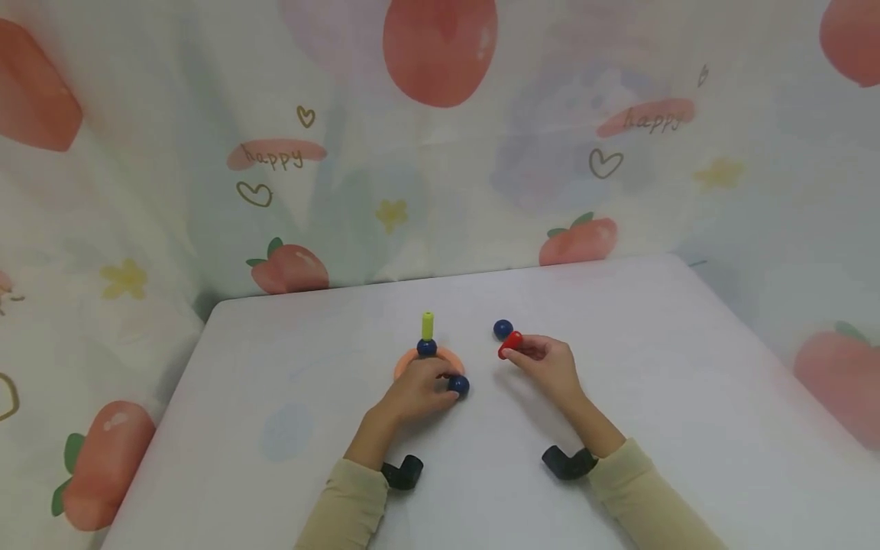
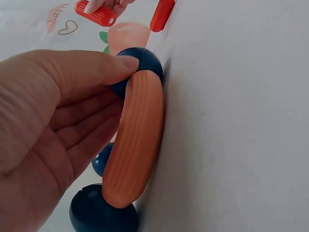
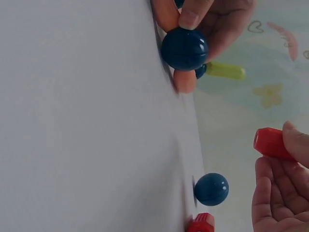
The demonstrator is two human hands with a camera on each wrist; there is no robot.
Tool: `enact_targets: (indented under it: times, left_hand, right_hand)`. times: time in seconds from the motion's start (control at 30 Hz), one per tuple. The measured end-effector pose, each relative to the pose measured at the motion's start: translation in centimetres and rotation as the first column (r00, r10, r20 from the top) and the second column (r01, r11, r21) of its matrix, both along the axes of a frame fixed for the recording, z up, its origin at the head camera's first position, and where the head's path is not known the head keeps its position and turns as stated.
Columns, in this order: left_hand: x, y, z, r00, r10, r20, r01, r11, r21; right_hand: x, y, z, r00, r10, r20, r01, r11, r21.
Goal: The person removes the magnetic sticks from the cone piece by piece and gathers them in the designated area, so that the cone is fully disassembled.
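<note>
My left hand (image 1: 415, 391) pinches a blue ball (image 1: 458, 385) between thumb and fingers at the near right of an orange ring (image 1: 400, 365). In the left wrist view, a curved orange piece (image 2: 137, 140) joins that ball to another blue ball (image 2: 99, 212). A lime-green stick (image 1: 428, 327) stands upright on a blue ball (image 1: 426, 348) at the ring's far side. Off to the right, my right hand (image 1: 546, 365) pinches a short red stick (image 3: 269, 143) with a hole in its end, raised over the table.
A loose blue ball (image 1: 503, 329) lies on the white table (image 1: 330, 336) beyond the right hand. Near it lies another red piece (image 3: 202, 223). Black curved devices (image 1: 569, 464) sit at both wrists. A printed cloth (image 1: 440, 176) hangs behind the table.
</note>
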State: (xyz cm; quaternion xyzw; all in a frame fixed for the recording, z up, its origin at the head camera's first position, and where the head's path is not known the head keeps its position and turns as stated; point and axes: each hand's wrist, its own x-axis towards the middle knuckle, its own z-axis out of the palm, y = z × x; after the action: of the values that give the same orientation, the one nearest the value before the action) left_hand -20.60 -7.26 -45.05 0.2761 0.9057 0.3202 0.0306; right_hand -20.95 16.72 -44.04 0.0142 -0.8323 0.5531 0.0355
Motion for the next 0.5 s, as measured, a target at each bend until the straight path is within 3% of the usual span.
enact_targets:
  times: [0.1,0.23,0.33,0.5]
  left_hand:
    - [-0.1,-0.5,0.2,0.998,-0.066,0.008,0.065,0.998,0.020]
    - [0.0,-1.0,0.7,0.989,-0.128,0.074,0.125,0.991,0.036]
    - [0.0,-1.2,0.9,0.981,-0.153,0.116,0.149,0.988,0.043]
    - [0.1,-1.1,1.0,0.980,-0.163,0.112,0.161,0.987,0.031]
  right_hand:
    - [-0.1,0.5,0.5,0.999,-0.032,0.017,0.032,0.999,-0.005]
    - [-0.2,1.1,1.0,0.998,-0.055,0.028,0.055,0.998,-0.007]
    - [-0.2,1.2,1.2,0.997,-0.063,0.046,0.064,0.998,-0.017]
    - [-0.3,1.3,1.1,0.994,-0.082,0.075,0.084,0.996,-0.024]
